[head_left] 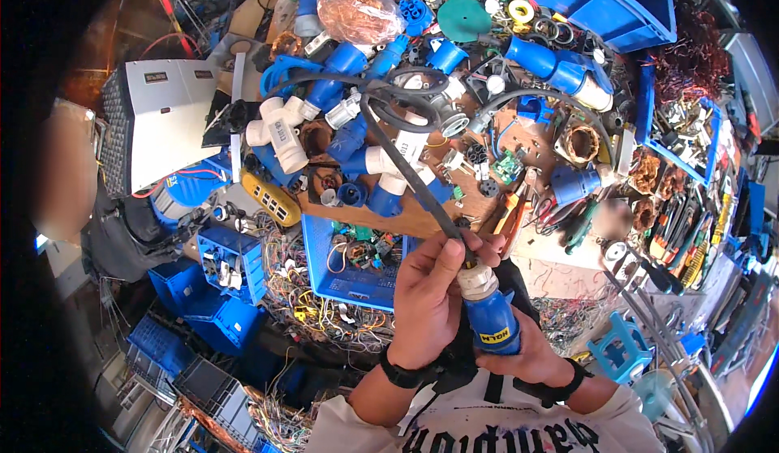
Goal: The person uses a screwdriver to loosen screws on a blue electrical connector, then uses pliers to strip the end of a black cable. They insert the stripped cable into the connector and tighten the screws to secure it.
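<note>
Close in front of my chest I hold a blue industrial plug (490, 311) with a white collar nut (477, 283) at its upper end. My right hand (531, 354) is wrapped round the lower part of the blue body. My left hand (428, 291) is closed, its thumb and fingers pinching the thick black cable (418, 184) just above the nut. From there the cable rises over the bench and loops among other blue connectors. Whether the cable's end sits inside the plug is hidden.
A blue crate (361, 291) of small parts stands before the wooden bench (357, 214). White pipe-shaped connectors (280, 134) and blue plugs crowd the bench. Pliers and screwdrivers (686, 226) lie at the right. Bundled wires lie below, and a yellow power strip (270, 197) rests at left.
</note>
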`<action>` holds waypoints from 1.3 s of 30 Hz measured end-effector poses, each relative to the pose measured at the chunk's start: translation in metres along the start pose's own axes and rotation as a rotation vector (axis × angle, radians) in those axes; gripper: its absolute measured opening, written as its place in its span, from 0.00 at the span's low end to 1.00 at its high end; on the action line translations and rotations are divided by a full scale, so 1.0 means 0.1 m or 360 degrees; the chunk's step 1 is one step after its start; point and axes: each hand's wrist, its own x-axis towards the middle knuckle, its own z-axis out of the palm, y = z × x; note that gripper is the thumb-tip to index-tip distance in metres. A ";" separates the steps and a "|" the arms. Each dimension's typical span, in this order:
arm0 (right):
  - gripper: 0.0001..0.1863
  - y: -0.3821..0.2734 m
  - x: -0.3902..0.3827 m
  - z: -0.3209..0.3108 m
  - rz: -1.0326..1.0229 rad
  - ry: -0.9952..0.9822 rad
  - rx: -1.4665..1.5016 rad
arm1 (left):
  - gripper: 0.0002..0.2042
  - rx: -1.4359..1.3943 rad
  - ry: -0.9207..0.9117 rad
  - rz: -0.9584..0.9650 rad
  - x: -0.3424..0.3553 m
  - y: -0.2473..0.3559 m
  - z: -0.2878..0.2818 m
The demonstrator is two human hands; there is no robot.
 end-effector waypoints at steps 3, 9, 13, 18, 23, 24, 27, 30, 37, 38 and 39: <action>0.37 0.01 0.00 -0.01 -0.0044 0.0001 -0.0031 | 0.13 0.0009 0.0030 -0.0017 0.01 0.00 0.01; 0.36 -0.05 -0.03 0.03 -0.0025 0.0004 0.0065 | 0.13 0.0076 -0.0015 -0.0023 0.04 0.03 0.04; 0.34 -0.05 -0.04 -0.06 -0.0069 -0.0051 -0.0020 | 0.14 0.0094 -0.0157 0.0016 0.08 0.03 -0.03; 0.32 -0.20 -0.07 -0.13 -0.0099 -0.0005 -0.0206 | 0.15 0.0363 -0.0405 -0.0128 0.08 0.13 -0.10; 0.32 -0.14 -0.07 -0.14 -0.0091 -0.0039 -0.0370 | 0.19 0.0500 -0.0570 -0.0273 0.08 0.18 -0.27; 0.32 -0.15 -0.07 -0.15 -0.0090 -0.0043 -0.0470 | 0.19 0.0554 -0.0597 -0.0262 0.07 0.21 -0.31; 0.33 -0.12 -0.06 -0.18 -0.0123 -0.0068 -0.0613 | 0.18 0.0701 -0.0600 -0.0256 0.06 0.33 -0.39; 0.34 -0.13 -0.07 -0.19 -0.0090 -0.0026 -0.0582 | 0.14 0.0847 -0.0515 -0.0191 0.04 0.32 -0.39; 0.36 -0.10 -0.06 -0.20 -0.0086 0.0051 -0.0675 | 0.06 0.1170 -0.0348 0.0070 0.06 0.21 -0.40; 0.37 -0.12 -0.06 -0.20 -0.0063 0.0034 -0.0647 | 0.06 0.1182 -0.0358 0.0103 0.07 0.20 -0.40; 0.37 -0.15 -0.05 -0.19 -0.0040 0.0014 -0.0618 | 0.06 0.1198 -0.0364 0.0136 0.08 0.19 -0.40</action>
